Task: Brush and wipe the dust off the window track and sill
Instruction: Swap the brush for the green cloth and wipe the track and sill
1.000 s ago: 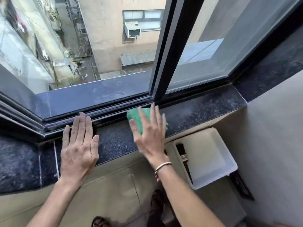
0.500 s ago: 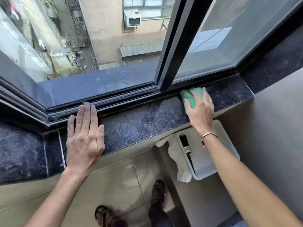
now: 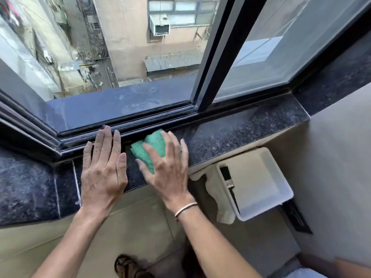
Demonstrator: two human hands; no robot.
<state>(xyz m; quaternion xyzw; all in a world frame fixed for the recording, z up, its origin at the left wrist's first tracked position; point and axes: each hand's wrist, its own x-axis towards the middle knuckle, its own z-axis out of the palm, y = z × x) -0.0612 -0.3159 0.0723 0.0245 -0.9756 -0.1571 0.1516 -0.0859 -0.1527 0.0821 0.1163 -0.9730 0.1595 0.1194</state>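
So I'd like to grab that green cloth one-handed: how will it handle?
Probably floppy: the green cloth lies bunched in soft folds under the right hand. Likely light, since it is thin. Its looped weave should grip rather than slip on the sill.

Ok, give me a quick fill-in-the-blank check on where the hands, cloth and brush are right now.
1. The right hand presses a ____ microfibre cloth onto the dark speckled stone sill.
2. The left hand lies ____ on the sill, holding nothing.
3. The dark-handled paintbrush lies in the white plastic ____.
4. A thin bracelet circles the ____ wrist.

Missing: green; flat; tray; right
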